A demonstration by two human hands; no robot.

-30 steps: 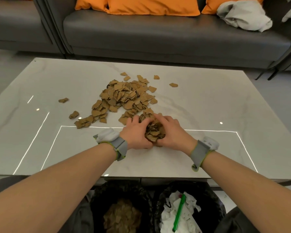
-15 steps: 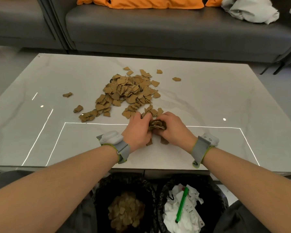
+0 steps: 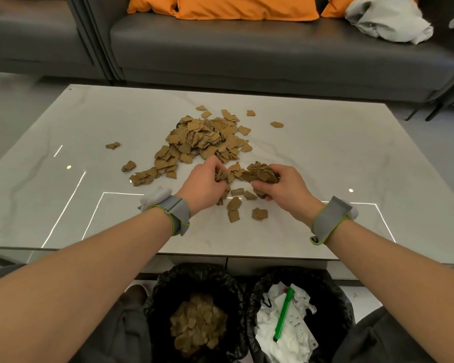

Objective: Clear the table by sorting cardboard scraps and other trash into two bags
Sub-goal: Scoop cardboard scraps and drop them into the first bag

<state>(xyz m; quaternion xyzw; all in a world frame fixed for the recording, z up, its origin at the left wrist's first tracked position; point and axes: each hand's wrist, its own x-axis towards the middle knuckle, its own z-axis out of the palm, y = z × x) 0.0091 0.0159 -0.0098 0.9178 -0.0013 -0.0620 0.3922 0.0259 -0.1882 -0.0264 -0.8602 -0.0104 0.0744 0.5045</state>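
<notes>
Cardboard scraps (image 3: 260,173) fill my right hand (image 3: 281,191) as a loose clump of torn tan pieces, with my fingers curled under and around it. My left hand (image 3: 201,186), at nine o'clock from the clump, has its fingers curled on a smaller bunch of the same cardboard scraps.

I judge them very light, thin but stiff, dry and rough at the torn edges. Nothing here will break, but the pieces slide over one another and will slip through any gap. I would cup them from beneath with both palms close together rather than pinch from above. A few loose pieces (image 3: 233,208) lie flat at six o'clock from my hands, which points to the same risk.

The main heap (image 3: 202,138) sits at twelve o'clock, its irregular flakes layered on each other. Strays (image 3: 112,145) lie out at ten o'clock, and a couple more at one o'clock.

The table (image 3: 364,158) is a pale, glossy, marble-look slab, smooth enough to sweep pieces along.

Below its near edge stand two crinkled black plastic bags. The left bag (image 3: 156,297), at seven o'clock, holds cardboard. The right bag (image 3: 334,292), at five o'clock, holds crumpled white paper (image 3: 291,336) and a green pen (image 3: 283,314).

Beyond the table at twelve o'clock is a grey sofa (image 3: 273,48) with orange cushions (image 3: 247,7).
</notes>
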